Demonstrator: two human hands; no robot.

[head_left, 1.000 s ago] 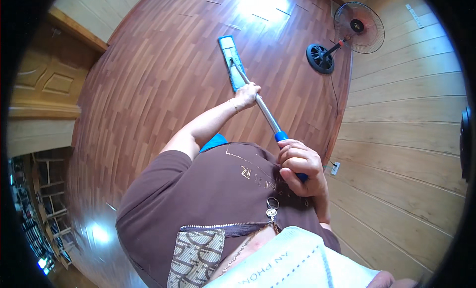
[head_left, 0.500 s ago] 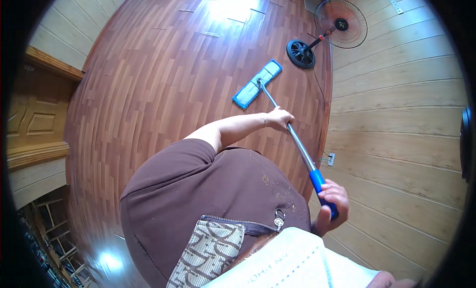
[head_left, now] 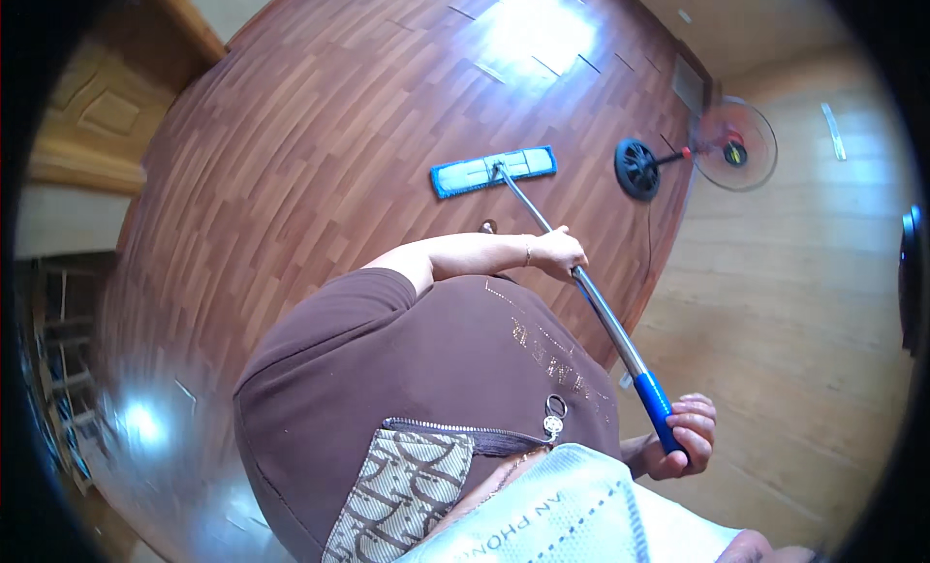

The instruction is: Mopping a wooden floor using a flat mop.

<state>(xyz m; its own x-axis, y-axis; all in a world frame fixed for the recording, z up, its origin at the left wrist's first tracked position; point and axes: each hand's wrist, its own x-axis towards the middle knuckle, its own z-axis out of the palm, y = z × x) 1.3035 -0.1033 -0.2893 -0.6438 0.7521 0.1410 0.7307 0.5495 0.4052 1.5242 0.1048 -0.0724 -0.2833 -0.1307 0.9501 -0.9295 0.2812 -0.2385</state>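
The floor wiping looks to be in hand rather than finished, since the mop [head_left: 603,306] is out on the wooden floor [head_left: 320,156] with both hands on it. Its flat, blue-edged head [head_left: 470,174] appears to lie flat on the boards, well apart from the floor's left edge and from its right edge along the pale wall [head_left: 775,301]. The left hand [head_left: 560,252] is wrapped round the metal pole partway down, while the right hand [head_left: 693,437] curls its fingers, rather loosely it seems, about the end of the blue grip [head_left: 655,405]. How much has been wiped cannot be told: no boundary between cleaned and uncleaned boards shows, and the bright patch [head_left: 542,30] toward the far edge could be reflected light as much as damp. The strip by the right edge, where the fan [head_left: 636,169] stands on its round base, is not under the mop; whether it, or the left edge near the door [head_left: 107,112], remains to be done is unclear.
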